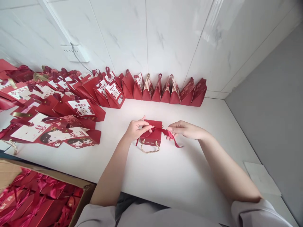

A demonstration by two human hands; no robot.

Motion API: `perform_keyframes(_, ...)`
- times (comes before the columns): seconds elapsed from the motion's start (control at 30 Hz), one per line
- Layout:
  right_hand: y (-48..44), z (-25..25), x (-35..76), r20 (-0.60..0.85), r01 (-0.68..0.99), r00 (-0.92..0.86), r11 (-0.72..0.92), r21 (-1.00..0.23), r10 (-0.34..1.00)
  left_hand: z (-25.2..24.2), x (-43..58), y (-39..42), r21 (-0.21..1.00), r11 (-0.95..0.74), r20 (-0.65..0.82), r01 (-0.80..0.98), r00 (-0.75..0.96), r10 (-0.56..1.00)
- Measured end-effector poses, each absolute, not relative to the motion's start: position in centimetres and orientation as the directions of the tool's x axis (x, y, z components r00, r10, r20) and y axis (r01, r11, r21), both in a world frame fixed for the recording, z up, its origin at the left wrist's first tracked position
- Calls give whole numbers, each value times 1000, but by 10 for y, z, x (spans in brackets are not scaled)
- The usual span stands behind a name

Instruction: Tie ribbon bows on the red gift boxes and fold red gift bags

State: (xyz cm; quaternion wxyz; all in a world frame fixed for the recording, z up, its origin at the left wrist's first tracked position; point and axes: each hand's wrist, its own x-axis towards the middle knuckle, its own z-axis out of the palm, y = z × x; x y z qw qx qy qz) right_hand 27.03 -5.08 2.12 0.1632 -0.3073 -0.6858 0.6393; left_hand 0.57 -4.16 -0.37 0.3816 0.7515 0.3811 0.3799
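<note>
While left hand [139,129] pinches red satin ribbon [174,140] atop gift box [156,123], right hand [183,129] grips ribbon's tail.
Both nearly closed; gold rope handle [151,152] nearside.

Over by the wall [170,37] stands a row of small red boxes [157,94], more boxes [47,105] crowding left below a socket [81,56]. A cardboard carton [8,173] holds ribboned packets [40,205]; at right lies a pale sheet [261,177], perhaps paper.
</note>
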Motion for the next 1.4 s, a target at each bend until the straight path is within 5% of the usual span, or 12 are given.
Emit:
perform_keyframes(0.23, -50, 12, 263, -105, 168, -745, 34, -985, 659, -2, 3, -45, 900, -346, 224, 265, 401, 888)
perform_keyframes(0.6, -53, -11, 242, 98, -271, -681, -126, -954, 725, -3, 0, -46, 882, -384, 220, 273, 482, 848)
perform_keyframes(0.93, -50, -7, 248, 20, -26, -666, 3, -1000, 746, 1, -7, -54, 887, -348, 177, 304, 472, 864)
perform_keyframes(1.17, -56, 9, 251, -235, 79, -538, -230, -970, 809, 0, -10, -53, 888, -347, 174, 301, 479, 860)
perform_keyframes(1.3, -55, 10, 253, -273, 278, -640, -115, -954, 718, -4, -9, -49, 890, -344, 178, 298, 468, 865)
perform_keyframes(1.4, -52, 10, 256, -168, 217, -720, -12, -976, 673, -6, -8, -49, 906, -313, 167, 286, 438, 883)
